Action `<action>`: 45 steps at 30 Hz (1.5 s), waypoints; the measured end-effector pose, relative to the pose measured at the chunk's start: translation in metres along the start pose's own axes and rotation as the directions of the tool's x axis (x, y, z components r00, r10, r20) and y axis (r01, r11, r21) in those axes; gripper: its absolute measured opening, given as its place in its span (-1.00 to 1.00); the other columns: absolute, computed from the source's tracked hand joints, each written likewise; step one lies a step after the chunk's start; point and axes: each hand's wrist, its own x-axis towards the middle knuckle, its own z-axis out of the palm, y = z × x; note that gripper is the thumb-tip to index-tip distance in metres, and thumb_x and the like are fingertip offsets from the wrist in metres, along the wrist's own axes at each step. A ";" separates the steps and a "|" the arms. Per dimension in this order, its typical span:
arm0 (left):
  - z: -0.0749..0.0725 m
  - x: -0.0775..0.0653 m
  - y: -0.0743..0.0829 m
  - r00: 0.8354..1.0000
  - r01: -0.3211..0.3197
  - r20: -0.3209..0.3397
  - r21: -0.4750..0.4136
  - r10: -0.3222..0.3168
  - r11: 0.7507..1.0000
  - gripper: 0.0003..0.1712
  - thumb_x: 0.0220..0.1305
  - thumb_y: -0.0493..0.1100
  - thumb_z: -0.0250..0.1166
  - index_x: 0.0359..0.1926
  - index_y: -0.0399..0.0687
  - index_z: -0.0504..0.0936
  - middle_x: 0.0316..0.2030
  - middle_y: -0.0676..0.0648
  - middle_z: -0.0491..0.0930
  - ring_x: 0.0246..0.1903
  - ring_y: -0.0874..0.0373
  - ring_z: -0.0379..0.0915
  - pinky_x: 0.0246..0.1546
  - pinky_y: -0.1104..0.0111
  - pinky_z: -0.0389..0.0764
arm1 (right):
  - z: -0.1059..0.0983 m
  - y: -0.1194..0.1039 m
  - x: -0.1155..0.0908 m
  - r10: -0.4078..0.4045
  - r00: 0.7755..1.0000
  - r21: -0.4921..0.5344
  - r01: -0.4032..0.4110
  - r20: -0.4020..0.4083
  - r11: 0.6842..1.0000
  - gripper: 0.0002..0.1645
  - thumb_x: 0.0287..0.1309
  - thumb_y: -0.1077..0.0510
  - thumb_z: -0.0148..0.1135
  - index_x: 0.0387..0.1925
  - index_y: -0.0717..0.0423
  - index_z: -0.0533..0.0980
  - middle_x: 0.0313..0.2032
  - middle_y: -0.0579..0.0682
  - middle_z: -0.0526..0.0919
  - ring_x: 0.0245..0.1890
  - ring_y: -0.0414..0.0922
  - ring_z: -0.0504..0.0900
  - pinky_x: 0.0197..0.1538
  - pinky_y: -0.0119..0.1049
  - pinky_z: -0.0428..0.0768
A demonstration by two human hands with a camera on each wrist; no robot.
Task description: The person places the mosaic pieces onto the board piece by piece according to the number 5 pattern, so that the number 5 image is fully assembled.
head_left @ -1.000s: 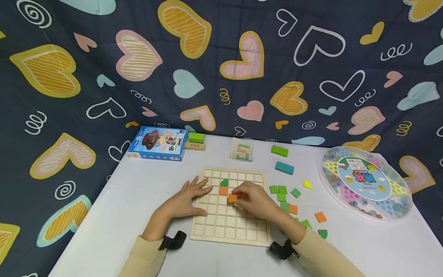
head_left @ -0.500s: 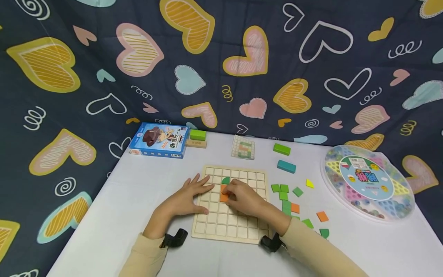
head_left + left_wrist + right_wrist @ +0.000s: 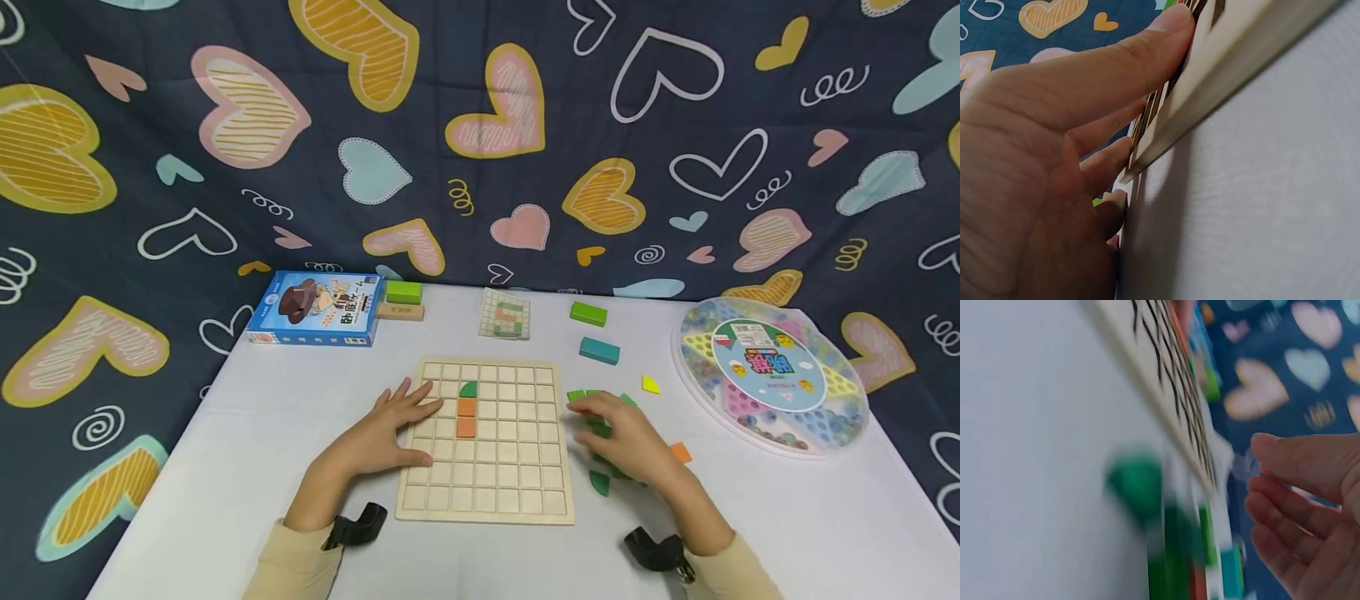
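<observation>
My left hand (image 3: 375,437) rests spread on the left edge of a wooden grid board (image 3: 517,477); in the left wrist view its thumb (image 3: 1129,69) lies along the rim. On the board, a green quarter-circle tile (image 3: 468,389) sits above two orange square tiles (image 3: 467,407) in one column. To the right of the board, my right hand (image 3: 630,437) hovers over loose green tiles and covers several of them. Its fingers are loosely bent with nothing between them, as the right wrist view also shows. A green quarter-circle tile (image 3: 599,482) lies below that hand.
Behind the board lies a pattern card (image 3: 505,314). Green (image 3: 588,313) and teal (image 3: 600,351) blocks stand behind right, near a yellow tile (image 3: 650,384). A round marble game set (image 3: 772,417) occupies the right; a blue game box (image 3: 318,308) is back left.
The orange tile that my right hand pinched now lies in the board under the other orange one. That hand let go and moved right to the loose tiles. My left hand stays on the board.
</observation>
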 end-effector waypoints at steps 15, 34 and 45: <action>-0.002 -0.001 -0.003 1.000 -0.009 0.000 0.010 0.009 1.000 -0.01 -0.13 0.18 0.48 0.35 0.04 0.35 0.46 -0.10 0.04 0.46 -0.23 -0.33 0.39 -0.16 -0.26 | -0.022 0.053 -0.032 0.114 0.993 -0.138 -0.110 0.024 0.984 -0.80 0.04 0.23 0.35 -0.24 -0.04 0.60 -0.22 -0.17 0.56 -0.21 -0.21 0.55 -0.09 -0.26 0.58; -0.004 -0.001 0.000 1.000 0.004 0.013 0.000 -0.004 1.000 -0.03 -0.11 0.11 0.49 0.35 0.01 0.33 0.46 -0.08 0.02 0.47 -0.18 -0.36 0.42 -0.11 -0.29 | 0.010 -0.023 0.014 -0.091 0.993 -0.097 0.099 0.081 0.990 -0.69 0.07 0.20 0.34 -0.09 0.04 0.59 -0.16 -0.14 0.60 -0.20 -0.20 0.57 -0.13 -0.26 0.61; -0.005 -0.002 -0.001 1.000 -0.003 0.017 0.005 0.003 1.000 -0.04 -0.09 0.13 0.48 0.35 0.01 0.33 0.46 -0.09 0.02 0.47 -0.19 -0.36 0.41 -0.13 -0.29 | 0.063 -0.051 0.069 -0.211 0.943 -0.115 0.247 0.257 0.962 -0.76 0.11 0.16 0.31 -0.13 0.03 0.63 -0.23 -0.14 0.57 -0.30 -0.27 0.50 -0.22 -0.39 0.55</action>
